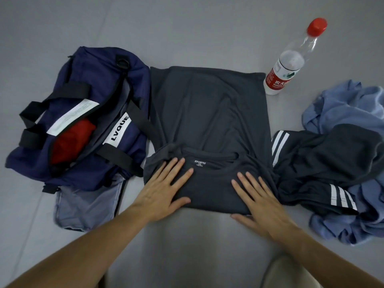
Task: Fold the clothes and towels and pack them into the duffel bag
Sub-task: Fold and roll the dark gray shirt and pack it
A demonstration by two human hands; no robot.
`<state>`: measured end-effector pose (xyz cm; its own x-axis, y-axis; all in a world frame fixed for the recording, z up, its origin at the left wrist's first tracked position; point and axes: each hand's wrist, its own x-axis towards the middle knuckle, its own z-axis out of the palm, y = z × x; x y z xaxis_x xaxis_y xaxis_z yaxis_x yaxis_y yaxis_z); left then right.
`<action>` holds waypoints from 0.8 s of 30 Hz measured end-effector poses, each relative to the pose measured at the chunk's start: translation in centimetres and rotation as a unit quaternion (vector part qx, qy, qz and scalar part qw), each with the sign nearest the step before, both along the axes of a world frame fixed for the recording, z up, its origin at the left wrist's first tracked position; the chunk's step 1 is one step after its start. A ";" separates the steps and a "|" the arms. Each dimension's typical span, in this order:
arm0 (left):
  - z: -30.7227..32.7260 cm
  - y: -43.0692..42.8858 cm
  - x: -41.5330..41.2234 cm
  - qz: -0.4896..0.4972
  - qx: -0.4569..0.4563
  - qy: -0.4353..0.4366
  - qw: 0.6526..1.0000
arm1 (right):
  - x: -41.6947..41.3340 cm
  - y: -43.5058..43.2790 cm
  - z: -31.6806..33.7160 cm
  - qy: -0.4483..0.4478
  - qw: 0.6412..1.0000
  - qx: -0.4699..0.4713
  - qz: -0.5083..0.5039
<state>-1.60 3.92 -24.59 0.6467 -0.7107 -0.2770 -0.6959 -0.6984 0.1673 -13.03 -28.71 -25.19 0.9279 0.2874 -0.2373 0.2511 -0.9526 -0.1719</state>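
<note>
Light dim, flat, cool grey overall; no single source readable. Shadows soft and shallow: a faint dark rim beside the duffel bag (83, 125) and under the edge of the dark shirt (207, 113) on the grey surface (187, 28). Shirt folds nearly lost in the murk; neck print only partly legible. Small pale highlights on the clear bottle (291, 61); its red cap (316, 27) smeared and soft. Wide-angle bend strong: bottle leans outward, left forearm (72, 252) and right forearm (324, 252) stretch toward the lower corners. Corners soft; beige shape (291, 273) at bottom edge out of focus.
</note>
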 end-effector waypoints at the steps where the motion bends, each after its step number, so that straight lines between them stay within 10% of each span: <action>1: 0.0 0.9 -0.5 -0.011 0.000 -0.003 1.000 | -0.8 -0.2 0.0 -0.018 1.000 0.007 -0.005; 15: 2.1 0.7 0.8 0.056 -0.086 -0.003 0.995 | -1.2 -0.1 0.5 -0.140 0.985 0.078 -0.066; 24: 7.5 -0.1 7.0 0.181 -0.121 0.206 0.954 | 5.6 -1.1 7.0 -0.034 0.967 0.145 -0.208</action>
<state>5.36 3.77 -17.08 0.7337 -0.5364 -0.4171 -0.2555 -0.7866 0.5621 -7.41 -29.84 -18.19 0.9882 -0.0677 -0.1372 -0.1224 -0.8881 -0.4431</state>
